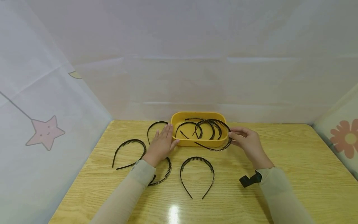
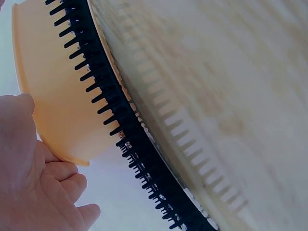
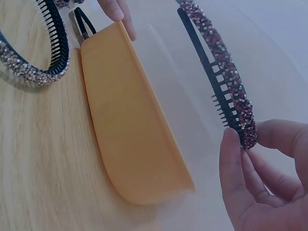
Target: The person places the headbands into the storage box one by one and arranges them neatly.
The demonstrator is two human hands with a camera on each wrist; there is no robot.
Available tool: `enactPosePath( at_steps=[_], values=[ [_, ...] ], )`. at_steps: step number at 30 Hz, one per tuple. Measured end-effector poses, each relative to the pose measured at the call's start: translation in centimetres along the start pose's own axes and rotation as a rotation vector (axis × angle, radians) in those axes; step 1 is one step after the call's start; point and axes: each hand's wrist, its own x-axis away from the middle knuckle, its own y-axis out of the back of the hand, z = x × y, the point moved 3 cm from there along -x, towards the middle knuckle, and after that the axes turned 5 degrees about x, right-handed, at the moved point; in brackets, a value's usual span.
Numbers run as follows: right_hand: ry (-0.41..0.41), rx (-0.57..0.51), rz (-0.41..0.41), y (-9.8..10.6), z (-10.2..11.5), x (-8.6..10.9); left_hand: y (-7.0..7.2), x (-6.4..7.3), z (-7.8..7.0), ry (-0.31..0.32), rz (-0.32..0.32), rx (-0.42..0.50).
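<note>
My right hand (image 1: pixel 246 141) pinches a black toothed headband (image 3: pixel 234 79) between thumb and fingers, near the right end of a yellow box (image 1: pixel 193 143). Dark red and silvery stones cover the outside of this headband, and its loop hangs over the box's front rim in the head view. Several more black headbands (image 1: pixel 213 132) lie inside the box. At the box's left end, my left hand (image 1: pixel 160 146) rests on the rim with its fingers extended and the thumb at the front corner. Close by that hand, the left wrist view shows a toothed headband (image 2: pixel 113 98) on the table.
On the wooden table (image 1: pixel 293 149), one headband (image 1: pixel 197 158) lies in front of the box. Another (image 1: pixel 131 140) is at the left, one (image 1: pixel 169 169) is partly under the left wrist, and one (image 1: pixel 152 124) sits behind the left hand. A pale wall sheet (image 1: pixel 195 77) stands behind.
</note>
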Motion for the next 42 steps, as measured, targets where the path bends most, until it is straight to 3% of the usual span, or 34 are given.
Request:
enactPosePath(
  at_steps=[9,19,27,34,42],
  values=[
    [0.025,-0.081,-0.054,-1.2,0.6,-1.3,-0.1,0.0,0.1,-0.004,-0.008,-0.010],
    [0.035,-0.045,-0.145,-2.6,0.5,-2.4,-0.1,0.0,0.2,0.008,0.002,0.003],
    [0.018,0.038,-0.205,-3.1,0.0,-3.5,0.0,0.0,0.1,-0.008,-0.012,0.014],
    [0.058,0.163,-0.237,-3.7,0.1,-3.9,0.0,-0.1,0.0,-0.011,-0.010,0.011],
    [0.091,0.220,-0.246,-4.1,0.4,-4.0,-0.1,-0.1,0.1,-0.004,-0.012,0.006]
  ],
)
